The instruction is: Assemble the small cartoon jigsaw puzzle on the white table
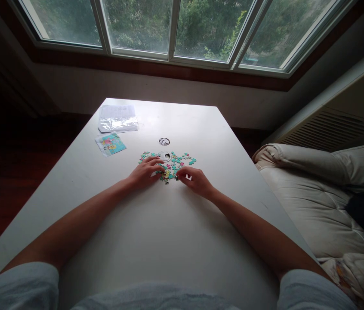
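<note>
"Puzzle pieces [174,167], blue-green, pink and yellow. Where?"

"In a loose pile on the white table [169,241], between the left hand [145,173] and the right hand [198,180]. Easy to reach from both sides that way, most likely."

"Left hand first. Holding something?"

"At the left edge of the pile, fingers bent and a bit apart, tips touching or almost touching pieces. Bent like that maybe to keep small bits close. Gripping one? Can't tell, too tiny."

"Now the right hand."

"At the near right edge of the pile. Thumb and pointing finger tip to tip, or nearly, in a small pinch. Good for little flat things. A piece in between? Can't tell."

"What else on the table?"

"A picture card [111,144], flat, over on the left, well apart from the pile. Placed there perhaps to stay in sight but out of the way. Beyond the card, near the far left corner, a shiny see-through bag [119,116]. Also out of the way, most likely."

"Anything more?"

"Yes, a far circle [164,141], just past the pieces, and a near circle [165,156], in among the back ones. Both black and white. Can't tell what for."

"Counting time!"

"Hands: two. Table: one. Card: one. Bag: one. Circles: two. Window panes [137,28]: four. Sofa [298,200], off to the right: one. Puzzle pieces: lots, too small and too crowded to count."
</note>
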`<state>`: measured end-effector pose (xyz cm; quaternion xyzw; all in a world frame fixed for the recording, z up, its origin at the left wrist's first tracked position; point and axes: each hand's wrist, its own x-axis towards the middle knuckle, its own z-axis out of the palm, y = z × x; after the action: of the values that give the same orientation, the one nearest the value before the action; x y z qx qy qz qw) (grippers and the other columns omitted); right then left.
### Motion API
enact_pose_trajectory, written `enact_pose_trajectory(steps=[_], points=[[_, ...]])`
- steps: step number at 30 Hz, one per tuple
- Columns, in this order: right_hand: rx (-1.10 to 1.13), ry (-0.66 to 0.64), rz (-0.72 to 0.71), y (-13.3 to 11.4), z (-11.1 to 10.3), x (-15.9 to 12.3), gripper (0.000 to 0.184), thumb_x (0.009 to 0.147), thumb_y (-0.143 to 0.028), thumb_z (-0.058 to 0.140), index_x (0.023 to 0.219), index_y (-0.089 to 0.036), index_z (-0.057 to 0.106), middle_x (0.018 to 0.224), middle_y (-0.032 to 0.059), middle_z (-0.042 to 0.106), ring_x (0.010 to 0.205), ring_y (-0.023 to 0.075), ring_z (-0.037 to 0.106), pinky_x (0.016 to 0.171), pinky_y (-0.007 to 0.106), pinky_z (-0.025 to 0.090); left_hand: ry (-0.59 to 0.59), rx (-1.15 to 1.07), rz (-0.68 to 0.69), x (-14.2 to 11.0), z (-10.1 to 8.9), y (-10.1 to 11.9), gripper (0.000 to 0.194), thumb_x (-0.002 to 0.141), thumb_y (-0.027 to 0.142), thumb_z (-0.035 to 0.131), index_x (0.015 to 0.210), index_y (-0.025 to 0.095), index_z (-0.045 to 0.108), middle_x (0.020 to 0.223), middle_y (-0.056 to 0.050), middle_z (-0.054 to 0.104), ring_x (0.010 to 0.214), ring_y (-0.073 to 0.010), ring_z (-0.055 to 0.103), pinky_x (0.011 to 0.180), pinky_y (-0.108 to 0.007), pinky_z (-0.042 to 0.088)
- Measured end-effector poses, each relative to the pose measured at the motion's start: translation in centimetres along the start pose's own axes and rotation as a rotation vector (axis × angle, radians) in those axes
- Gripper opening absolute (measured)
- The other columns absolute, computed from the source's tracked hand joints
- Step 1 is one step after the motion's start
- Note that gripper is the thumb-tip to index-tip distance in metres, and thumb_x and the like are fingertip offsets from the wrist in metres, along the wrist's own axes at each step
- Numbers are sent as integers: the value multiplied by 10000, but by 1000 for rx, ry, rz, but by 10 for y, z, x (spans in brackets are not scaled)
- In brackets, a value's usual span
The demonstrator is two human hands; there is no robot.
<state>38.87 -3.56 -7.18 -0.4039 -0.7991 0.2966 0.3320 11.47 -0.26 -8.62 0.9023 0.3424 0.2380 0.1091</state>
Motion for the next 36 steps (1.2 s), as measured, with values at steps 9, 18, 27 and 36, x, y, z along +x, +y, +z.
enact_pose_trajectory(steps=[9,18,27,36], points=[[-3,-8,-46,-21,39,14,174,816,-97,601,841,-256,665,823,-16,696,799,170,619,782,296,477,50,16,-64,0,2,-6,250,997,312,503,1094,295,732,1342,-26,649,1336,-236,486,1170,-481,389],[-186,105,-87,-6,46,12,136,919,-158,588,906,-267,668,886,34,659,888,225,570,869,365,453,53,-13,-52,-1,-1,-4,183,956,278,554,987,275,735,1328,-26,651,1323,-243,494,1160,-490,389],[-283,-2,-226,3,36,3,90,946,-230,631,952,-265,714,912,51,646,914,230,538,863,370,457,-1,-103,75,-2,-5,2,105,918,270,624,893,259,725,1211,-31,687,1270,-236,519,1118,-430,429],[-379,-19,-286,1,39,4,111,958,-243,631,1007,-241,731,943,62,639,903,221,517,864,372,456,-47,-105,77,-2,-6,2,104,925,329,653,917,244,710,1110,-31,708,1077,-215,572,1014,-384,444]])
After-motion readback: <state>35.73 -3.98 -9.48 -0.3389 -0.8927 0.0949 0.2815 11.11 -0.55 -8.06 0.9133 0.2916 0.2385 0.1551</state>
